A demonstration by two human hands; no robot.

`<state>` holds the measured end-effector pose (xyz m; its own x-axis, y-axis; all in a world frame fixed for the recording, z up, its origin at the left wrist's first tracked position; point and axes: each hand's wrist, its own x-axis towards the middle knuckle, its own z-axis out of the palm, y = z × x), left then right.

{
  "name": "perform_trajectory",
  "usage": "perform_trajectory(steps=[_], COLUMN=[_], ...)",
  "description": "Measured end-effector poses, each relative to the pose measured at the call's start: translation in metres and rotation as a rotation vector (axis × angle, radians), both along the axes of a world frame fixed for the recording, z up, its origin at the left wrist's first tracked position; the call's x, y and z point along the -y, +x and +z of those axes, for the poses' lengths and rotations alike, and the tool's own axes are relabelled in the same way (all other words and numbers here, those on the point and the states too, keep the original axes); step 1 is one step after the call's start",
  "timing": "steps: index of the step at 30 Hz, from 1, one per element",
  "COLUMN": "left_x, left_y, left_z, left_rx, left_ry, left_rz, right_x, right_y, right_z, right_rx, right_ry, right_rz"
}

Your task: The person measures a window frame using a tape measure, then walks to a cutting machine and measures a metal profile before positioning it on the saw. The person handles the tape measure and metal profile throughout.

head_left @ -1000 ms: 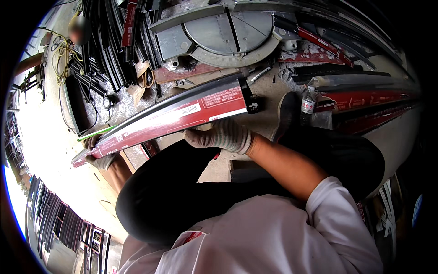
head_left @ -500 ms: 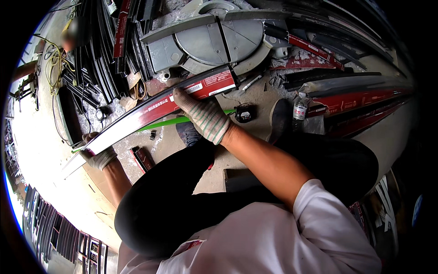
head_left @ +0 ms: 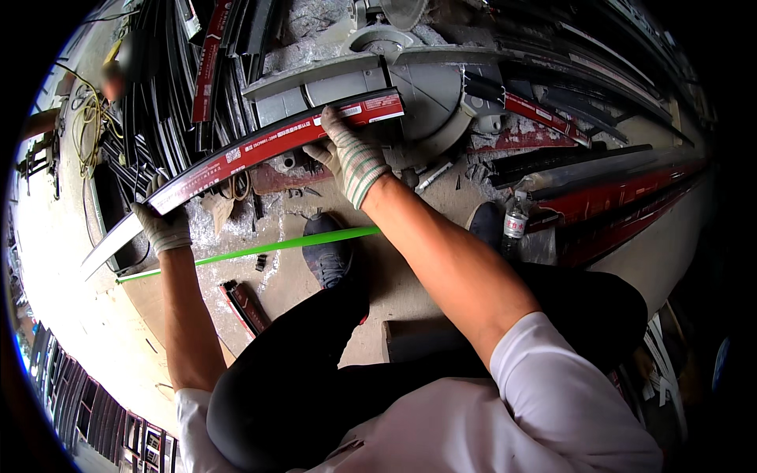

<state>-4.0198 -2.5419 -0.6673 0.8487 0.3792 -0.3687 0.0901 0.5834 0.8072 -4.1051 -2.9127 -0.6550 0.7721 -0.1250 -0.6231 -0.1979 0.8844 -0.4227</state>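
A long strip of profile (head_left: pixel 264 143), dark-edged with red printed film, spans from left to right in front of me. My left hand (head_left: pixel 165 227), in a knit glove, grips it toward its far-left part. Nearer its right end, my right hand (head_left: pixel 355 160), in a striped knit glove, has the thumb on top and fingers beneath. That end overlaps the grey round base of a mitre saw (head_left: pixel 426 87). Below the strip a green tape measure blade (head_left: pixel 272 247) runs across the floor; its case is hidden behind my right forearm.
Dark profiles (head_left: pixel 165 87) are piled at the upper left beside a yellow cable (head_left: pixel 91 122). Red-wrapped profiles (head_left: pixel 615 197) lie at the right, near a water bottle (head_left: pixel 515 219). A short red offcut (head_left: pixel 244 307) rests by my knee. Part of a saw blade (head_left: pixel 404 11) shows at the top.
Both hands have raised the profile away from the green tape blade, toward the saw base. The blade stays stretched on the floor. My left arm now reaches farther forward.
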Motion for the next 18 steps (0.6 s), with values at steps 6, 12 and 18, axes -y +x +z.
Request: perform_trajectory(steps=[6,12,18], left_x=[0.022,0.024,0.026], left_y=[0.039,0.073,0.086], left_z=[-0.006,-0.028,-0.037], left_rx=[-0.092,-0.061,-0.139], left_ry=[0.026,0.025,0.014], left_rz=[0.023,-0.07,-0.048], right_x=[0.009,0.023,0.036], right_y=[0.032,0.053,0.063], right_z=[-0.02,-0.032,-0.016], right_rx=[-0.153,-0.189,-0.341], right_ry=[-0.042,-0.097,-0.182], right_rz=[0.082,0.145,0.322])
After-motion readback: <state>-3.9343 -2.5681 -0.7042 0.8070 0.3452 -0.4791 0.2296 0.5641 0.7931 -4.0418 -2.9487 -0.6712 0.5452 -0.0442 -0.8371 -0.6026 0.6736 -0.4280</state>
